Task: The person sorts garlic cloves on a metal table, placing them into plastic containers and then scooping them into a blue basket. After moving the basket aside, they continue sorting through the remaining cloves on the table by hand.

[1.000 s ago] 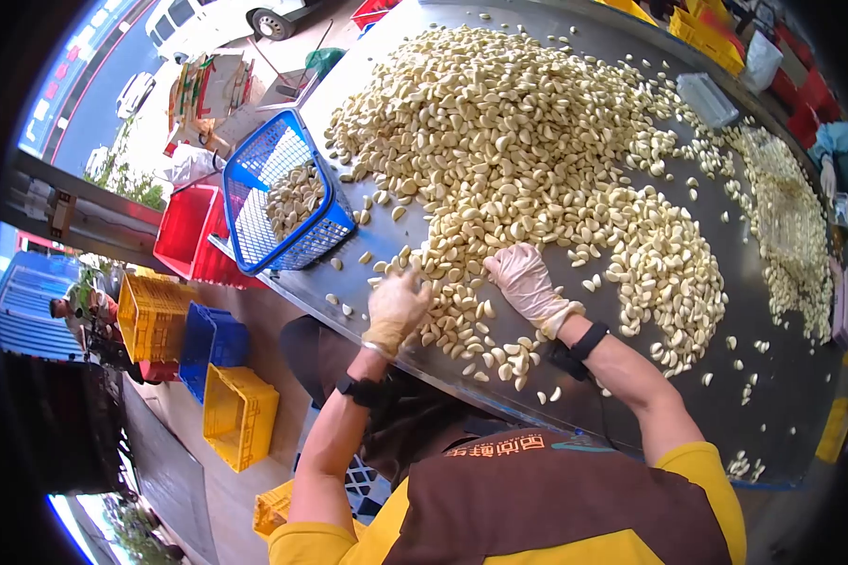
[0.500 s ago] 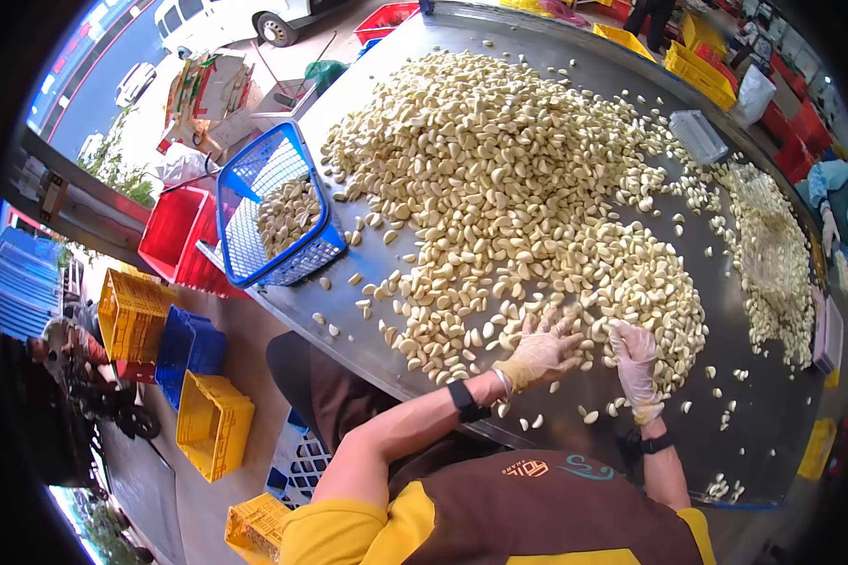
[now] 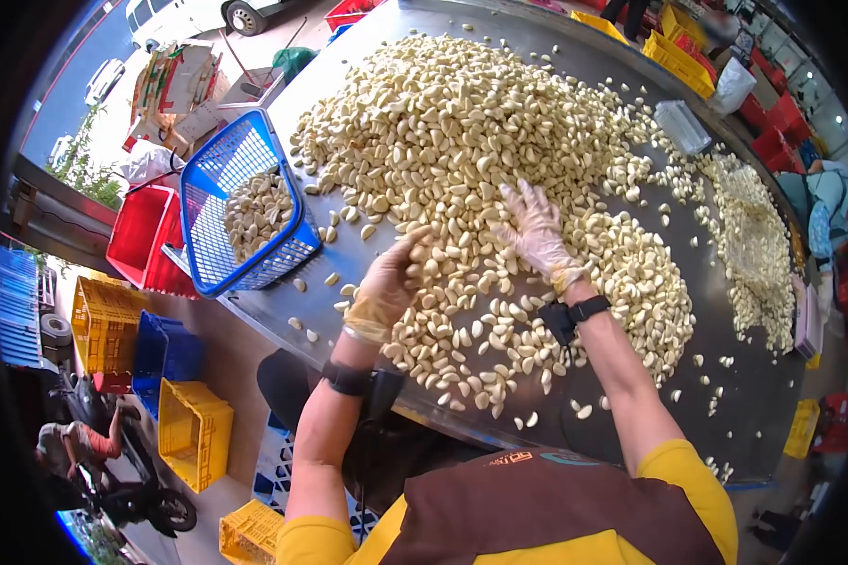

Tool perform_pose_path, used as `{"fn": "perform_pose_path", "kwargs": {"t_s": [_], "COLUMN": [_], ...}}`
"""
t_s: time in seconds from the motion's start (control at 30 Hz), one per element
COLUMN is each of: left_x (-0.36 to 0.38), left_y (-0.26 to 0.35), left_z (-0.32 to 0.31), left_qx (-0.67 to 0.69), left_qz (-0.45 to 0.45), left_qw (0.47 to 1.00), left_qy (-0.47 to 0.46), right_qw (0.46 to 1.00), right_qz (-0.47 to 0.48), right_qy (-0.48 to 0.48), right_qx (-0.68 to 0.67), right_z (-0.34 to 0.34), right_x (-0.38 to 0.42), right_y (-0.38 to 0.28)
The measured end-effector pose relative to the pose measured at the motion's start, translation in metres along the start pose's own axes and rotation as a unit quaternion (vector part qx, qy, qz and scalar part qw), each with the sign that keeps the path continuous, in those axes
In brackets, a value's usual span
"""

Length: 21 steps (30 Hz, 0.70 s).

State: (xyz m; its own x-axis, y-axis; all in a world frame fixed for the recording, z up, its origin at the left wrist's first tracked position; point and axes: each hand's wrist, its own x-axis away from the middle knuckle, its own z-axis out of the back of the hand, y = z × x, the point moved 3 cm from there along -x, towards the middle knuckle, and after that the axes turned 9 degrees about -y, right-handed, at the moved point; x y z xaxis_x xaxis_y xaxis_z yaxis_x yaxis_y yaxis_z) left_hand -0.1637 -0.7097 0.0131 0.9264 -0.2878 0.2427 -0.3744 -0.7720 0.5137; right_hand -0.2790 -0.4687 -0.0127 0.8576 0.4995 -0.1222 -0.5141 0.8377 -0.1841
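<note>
A large heap of peeled garlic cloves spreads over the metal table. My left hand, in a thin translucent glove, touches the heap's near left side; its fingers curl inward at the cloves, and whether any are held is hidden. Gloved too, my right hand lies on the middle of the heap with fingers spread. Left of the heap, a blue basket holds darker cloves.
A clear plastic box and a second garlic pile are at the right. Yellow crates, a blue crate and a red crate stand left. Another person is at the far right; someone sits on a motorbike.
My left hand has moved left and up the heap, its fingers now curled. My right hand has moved up and left and spread its fingers. The whole view has shifted slightly.
</note>
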Motion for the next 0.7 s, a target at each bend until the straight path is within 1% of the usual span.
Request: {"fn": "perform_pose_path", "kwargs": {"t_s": [0.03,0.07,0.1,0.13,0.17,0.2,0.27,0.33,0.37,0.4,0.47,0.5,0.53,0.57,0.6,0.63,0.67,0.7], "left_x": [0.010,0.019,0.014,0.008,0.011,0.014,0.019,0.023,0.021,0.019,0.017,0.015,0.016,0.012,0.009,0.011,0.012,0.018], "left_y": [0.006,0.018,0.016,0.013,0.012,0.012,0.018,0.026,0.026,0.026,0.025,0.025,0.027,0.029,0.028,0.031,0.035,0.040], "left_z": [-0.009,-0.020,0.006,0.014,0.029,0.013,0.004,0.009,0.022,0.034,0.046,0.050,0.044,0.050,0.063,0.068,0.069,0.062], "left_qx": [0.009,0.008,0.006,0.036,0.012,0.043,0.022,-0.004,0.010,0.008,0.039,0.034,0.035,0.040,0.047,0.043,0.043,0.043], "left_qz": [-0.034,-0.088,-0.128,-0.127,-0.105,-0.100,-0.082,-0.091,-0.114,-0.117,-0.127,-0.122,-0.127,-0.141,-0.149,-0.159,-0.165,-0.182], "left_qw": [0.997,0.989,0.983,0.978,0.994,0.994,0.996,0.996,0.993,0.993,0.990,0.990,0.989,0.988,0.987,0.986,0.985,0.979], "left_qy": [0.068,0.115,0.134,0.161,0.030,-0.026,-0.022,0.008,0.023,0.023,0.055,0.059,0.062,0.049,0.043,0.037,0.036,0.076], "right_qw": [0.998,0.996,0.996,0.992,0.986,0.983,0.980,0.989,0.990,0.990,0.997,0.990,0.971,0.958,0.933,0.913,0.898,0.894], "right_qz": [0.005,0.017,0.045,0.084,0.142,0.151,0.079,-0.045,-0.079,-0.077,-0.040,0.057,0.152,0.229,0.309,0.382,0.420,0.409], "right_qy": [-0.055,-0.080,-0.069,-0.088,-0.062,-0.073,-0.172,-0.121,-0.049,-0.046,-0.056,-0.112,-0.170,-0.156,-0.145,-0.140,-0.121,-0.179], "right_qx": [-0.020,-0.031,-0.026,0.047,0.059,0.077,0.067,0.067,0.110,0.108,-0.044,-0.056,-0.071,-0.077,-0.115,-0.025,-0.051,-0.032], "right_z": [-0.002,0.002,0.000,0.003,0.000,0.006,0.024,0.030,0.033,0.027,0.043,0.045,0.045,0.044,0.031,0.002,-0.020,-0.038], "right_x": [0.008,0.015,0.024,0.039,0.065,0.090,0.125,0.145,0.150,0.149,0.130,0.116,0.103,0.098,0.092,0.091,0.091,0.087], "right_y": [-0.005,-0.010,-0.010,-0.010,-0.002,-0.002,0.001,0.014,0.016,0.011,-0.041,-0.075,-0.113,-0.151,-0.183,-0.199,-0.207,-0.202]}}
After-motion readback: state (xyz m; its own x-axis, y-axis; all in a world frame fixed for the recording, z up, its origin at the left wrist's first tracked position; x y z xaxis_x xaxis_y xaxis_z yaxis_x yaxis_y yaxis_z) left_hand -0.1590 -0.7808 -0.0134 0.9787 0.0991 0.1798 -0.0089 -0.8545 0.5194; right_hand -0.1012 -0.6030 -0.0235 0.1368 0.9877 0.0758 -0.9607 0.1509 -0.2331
